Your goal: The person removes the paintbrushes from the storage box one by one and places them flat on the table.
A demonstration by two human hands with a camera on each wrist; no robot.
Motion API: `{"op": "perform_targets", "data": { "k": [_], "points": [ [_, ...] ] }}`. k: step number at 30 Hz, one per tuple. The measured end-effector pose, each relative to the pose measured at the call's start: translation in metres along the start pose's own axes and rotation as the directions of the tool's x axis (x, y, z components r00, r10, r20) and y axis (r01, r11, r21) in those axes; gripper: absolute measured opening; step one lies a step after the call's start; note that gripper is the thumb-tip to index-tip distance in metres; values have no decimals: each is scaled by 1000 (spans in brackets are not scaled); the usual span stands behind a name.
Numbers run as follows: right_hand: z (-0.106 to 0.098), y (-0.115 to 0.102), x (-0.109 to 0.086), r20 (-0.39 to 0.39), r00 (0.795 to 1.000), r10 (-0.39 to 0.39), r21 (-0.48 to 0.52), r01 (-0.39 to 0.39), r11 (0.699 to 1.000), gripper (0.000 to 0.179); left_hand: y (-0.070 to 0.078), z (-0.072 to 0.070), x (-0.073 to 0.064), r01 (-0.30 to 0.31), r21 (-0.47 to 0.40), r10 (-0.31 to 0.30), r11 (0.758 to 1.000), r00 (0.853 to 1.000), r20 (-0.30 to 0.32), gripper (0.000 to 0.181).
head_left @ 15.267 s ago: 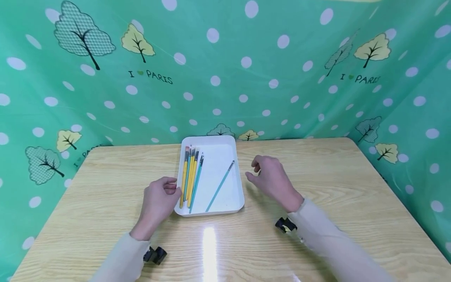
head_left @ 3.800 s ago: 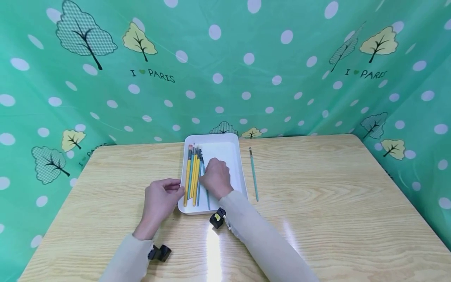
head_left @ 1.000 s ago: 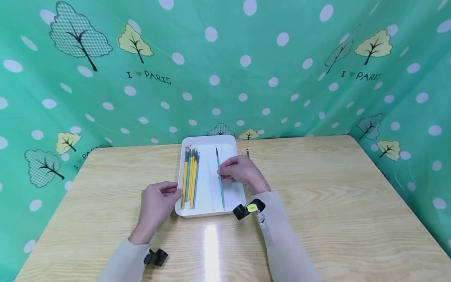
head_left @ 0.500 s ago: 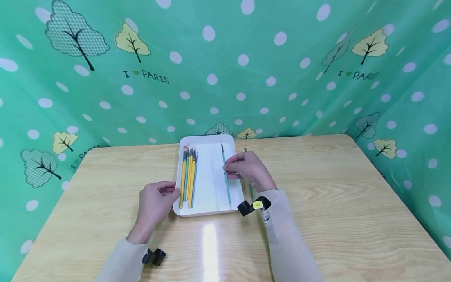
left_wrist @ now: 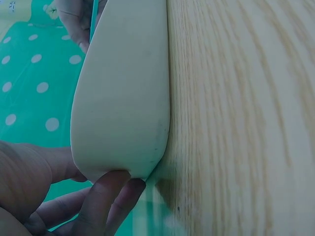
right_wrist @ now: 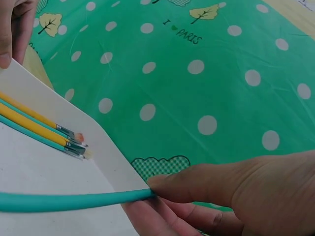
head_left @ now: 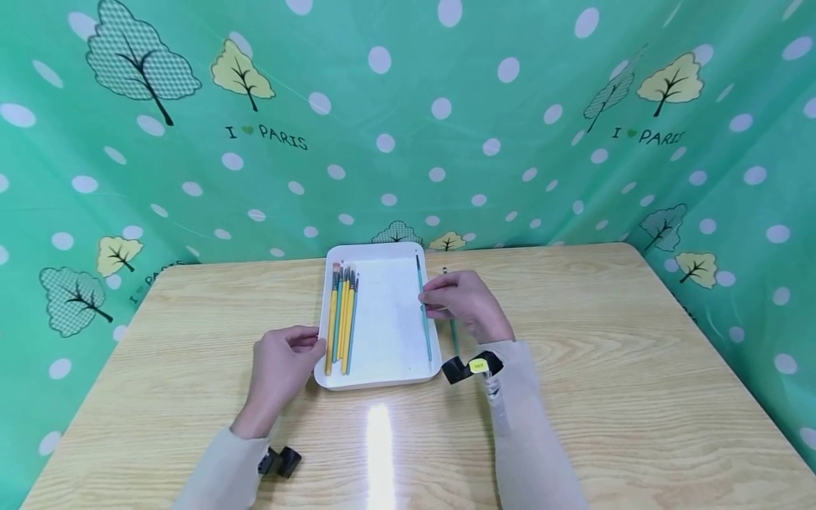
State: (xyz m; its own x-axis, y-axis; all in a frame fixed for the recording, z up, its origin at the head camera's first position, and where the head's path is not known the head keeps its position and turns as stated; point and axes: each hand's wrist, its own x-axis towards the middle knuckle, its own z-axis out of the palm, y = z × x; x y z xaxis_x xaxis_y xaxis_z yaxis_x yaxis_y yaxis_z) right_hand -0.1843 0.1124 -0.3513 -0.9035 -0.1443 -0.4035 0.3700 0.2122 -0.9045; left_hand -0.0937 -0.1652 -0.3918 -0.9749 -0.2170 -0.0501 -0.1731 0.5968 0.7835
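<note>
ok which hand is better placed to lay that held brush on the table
Probably the right grip: it pinches the teal brush near the right edge of the tray. The left grip holds the left edge.

Qty: 1 tray (head_left: 389,333), 2 hands (head_left: 282,363), 3 yel brushes (head_left: 331,329), 4 teal brushes (head_left: 427,336).

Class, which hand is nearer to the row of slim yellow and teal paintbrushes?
Left. The left hand grips the white rectangular tray just beside the row of yellow and teal paintbrushes; the right hand, pinching a single teal paintbrush, is farther, at the tray's right edge.
</note>
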Motion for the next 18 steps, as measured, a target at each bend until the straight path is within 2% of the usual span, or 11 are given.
{"op": "perform_targets", "data": {
  "k": [18],
  "points": [
    [-26, 9, 1, -58, 998, -1, -10, 1, 1000, 31, -1, 0, 2, 6, 8, -6, 1000, 1000, -3, 30]
  ]
}}
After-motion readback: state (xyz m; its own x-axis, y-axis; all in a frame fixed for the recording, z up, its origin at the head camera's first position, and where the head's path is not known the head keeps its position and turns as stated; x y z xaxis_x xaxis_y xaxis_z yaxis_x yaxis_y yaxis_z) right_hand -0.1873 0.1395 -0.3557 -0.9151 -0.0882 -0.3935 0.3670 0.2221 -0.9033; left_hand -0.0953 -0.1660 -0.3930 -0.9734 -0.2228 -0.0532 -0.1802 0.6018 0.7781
